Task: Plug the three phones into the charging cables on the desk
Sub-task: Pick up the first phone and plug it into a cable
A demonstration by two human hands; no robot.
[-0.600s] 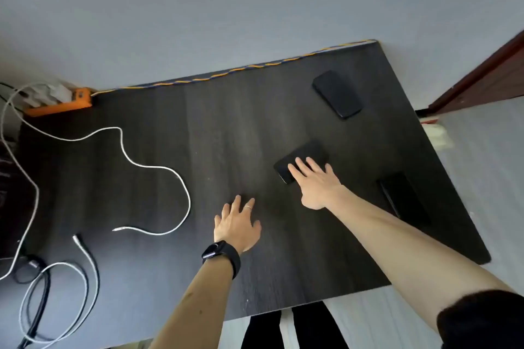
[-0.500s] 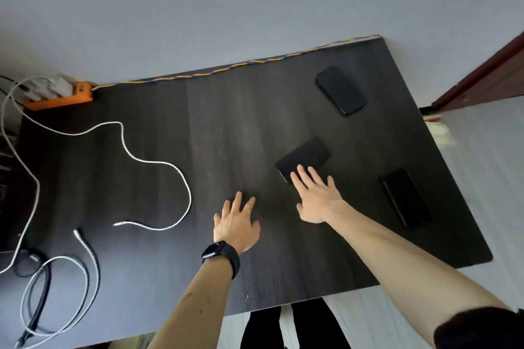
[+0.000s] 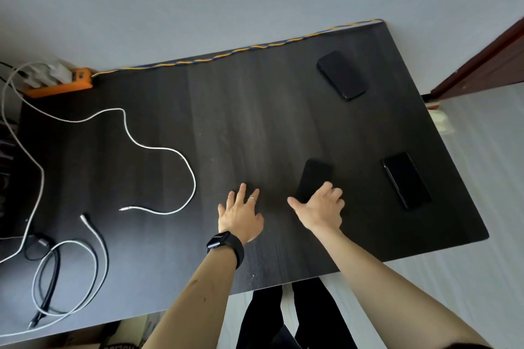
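**Right hand closing on the nearest phone; cables lie off to the left**

The right hand (image 3: 320, 207) has its fingers (image 3: 326, 188) curled over the near end of the middle phone (image 3: 314, 176), thumb spread to the left. The grip looks loose; whether the phone is lifted off the table (image 3: 241, 110) cannot be told. Its long axis runs from the fingers away toward the far edge, tilted slightly right.

The left hand (image 3: 241, 215) rests flat, fingers spread, holding nothing, just left of the phone. It is the nearer hand to the white cable tip (image 3: 123, 209) toward the left edge.

Two more phones wait: one near the far right corner (image 3: 341, 75), one by the right edge (image 3: 407, 180).
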